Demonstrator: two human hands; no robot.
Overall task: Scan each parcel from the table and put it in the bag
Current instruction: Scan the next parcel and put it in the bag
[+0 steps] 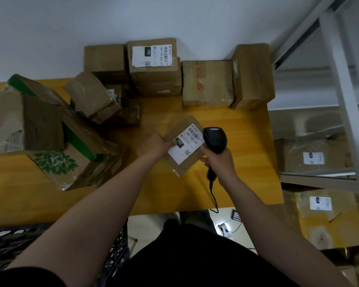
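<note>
The left hand (155,145) grips the parcel (183,148) label-up above the worktop (236,125); the right hand's (220,160) grip wraps the scanner (215,139), its head just beside the barcode, probably for reading.

Held parcel (183,147) lbl: 102, 102-102-001; rear box (153,65) lbl: 15H.

The desk (243,129) has a yellow-orange wooden top. Along its far edge, against the wall, brown cardboard boxes stand in a row: a plain box (105,61), a stack (157,79) whose upper carton bears a white label, a box with red print (207,83), and touching that, at the far right, a taller box (252,76) set on end. On the left lies a jumbled heap of boxes (39,121), the nearest a leaf-printed box (71,164).
</note>
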